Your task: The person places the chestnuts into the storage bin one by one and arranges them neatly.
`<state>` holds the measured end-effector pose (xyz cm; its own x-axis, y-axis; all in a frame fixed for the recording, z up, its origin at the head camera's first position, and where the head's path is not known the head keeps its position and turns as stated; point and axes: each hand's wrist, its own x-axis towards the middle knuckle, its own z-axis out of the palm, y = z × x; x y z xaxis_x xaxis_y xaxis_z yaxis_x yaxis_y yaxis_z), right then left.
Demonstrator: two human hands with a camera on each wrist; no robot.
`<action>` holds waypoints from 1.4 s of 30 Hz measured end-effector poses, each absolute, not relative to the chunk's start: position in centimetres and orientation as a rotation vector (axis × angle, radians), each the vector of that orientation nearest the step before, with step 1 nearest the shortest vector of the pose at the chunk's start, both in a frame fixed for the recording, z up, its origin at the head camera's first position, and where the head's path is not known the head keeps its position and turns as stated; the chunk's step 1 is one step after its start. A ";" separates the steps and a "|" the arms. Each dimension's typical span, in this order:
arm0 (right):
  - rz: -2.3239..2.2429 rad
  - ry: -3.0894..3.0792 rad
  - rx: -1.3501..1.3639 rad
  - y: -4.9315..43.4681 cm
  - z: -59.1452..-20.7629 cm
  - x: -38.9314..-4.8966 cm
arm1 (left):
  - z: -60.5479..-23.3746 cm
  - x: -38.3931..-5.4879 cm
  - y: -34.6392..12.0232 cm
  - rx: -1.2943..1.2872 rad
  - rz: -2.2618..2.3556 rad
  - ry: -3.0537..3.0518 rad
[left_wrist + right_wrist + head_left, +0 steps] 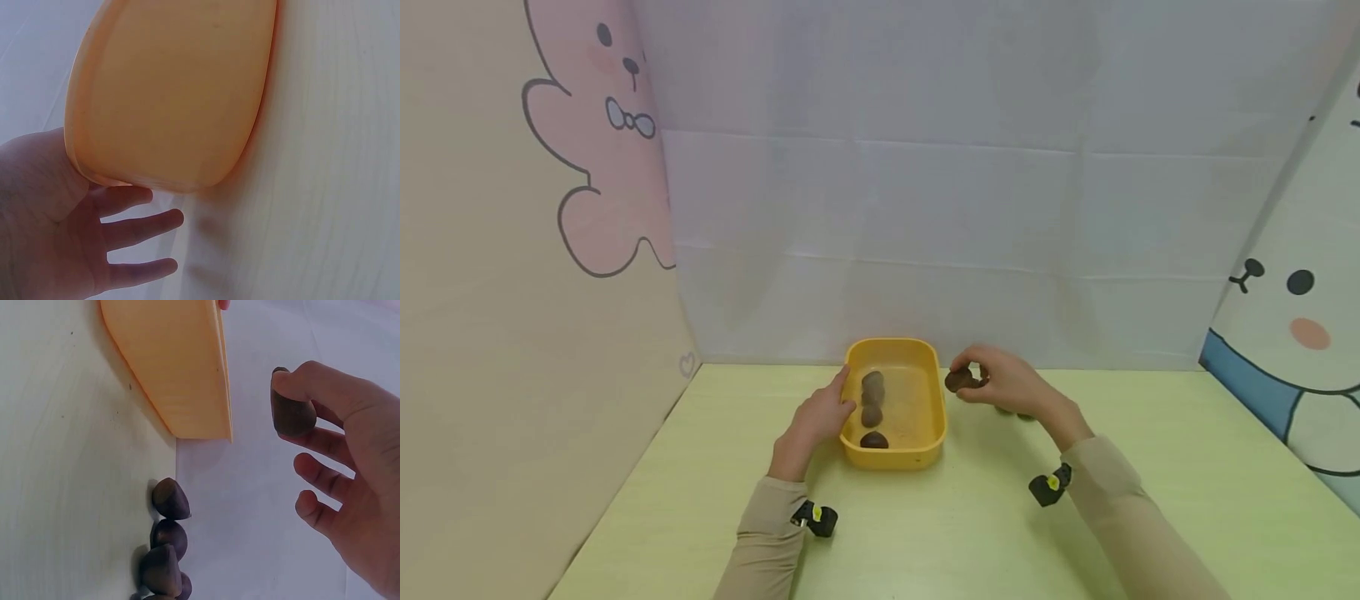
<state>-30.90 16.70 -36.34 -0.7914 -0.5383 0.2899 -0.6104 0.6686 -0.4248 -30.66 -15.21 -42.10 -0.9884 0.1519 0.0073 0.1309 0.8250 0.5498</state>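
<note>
A yellow plastic tub (917, 458) stands at the back of the table, with several brown chestnuts (873, 440) lying along its left side. My left hand (822, 412) holds the tub's left rim; in the left wrist view the thumb is hidden behind the wall and three fingers extend below the edge. Just right of the tub, my right hand (1009, 382) pinches a chestnut (292, 415) between thumb and fingers, raised off the table. Its other fingers are loosely bent. More chestnuts (160, 569) lie on the table beneath this hand, mostly covered by it in the head view.
The pale yellow-green table (985, 533) meets a white cloth backdrop (880, 208) right behind the tub. Side panels with cartoon animals (606, 208) border the table left and right. Both wrists carry a small black camera (1049, 485).
</note>
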 end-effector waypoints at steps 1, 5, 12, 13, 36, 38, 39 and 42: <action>0.752 -2.728 0.977 16.3 -36.2 -31.1 | -42.1 -30.6 -15.2 0.225 0.889 2.966; 0.705 -2.696 1.066 14.6 -35.4 -31.9 | -42.0 -30.5 -15.1 0.225 0.890 2.966; 0.647 -2.705 1.144 12.2 -34.5 -33.1 | -42.0 -30.5 -15.1 0.233 0.888 2.982; 0.634 -2.712 1.148 11.9 -34.5 -33.3 | -42.0 -30.5 -15.1 0.233 0.885 2.985; 0.580 -2.846 1.204 7.8 -34.5 -38.2 | -41.8 -30.7 -14.9 0.239 0.871 2.986; 0.601 -2.864 1.199 7.7 -34.8 -38.6 | -41.9 -30.8 -15.0 0.233 0.877 2.982; 0.615 -2.878 1.189 7.6 -35.0 -38.7 | -41.9 -30.7 -15.0 0.226 0.882 2.978; 0.635 -2.928 1.139 7.3 -35.8 -39.3 | -42.0 -30.7 -15.0 0.221 0.886 2.974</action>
<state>-39.33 7.31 -35.81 -0.7457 -0.6612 0.0823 -0.6359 0.6693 -0.3842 -30.70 -15.00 -41.99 -0.9895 0.1442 0.0116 0.1270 0.8277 0.5466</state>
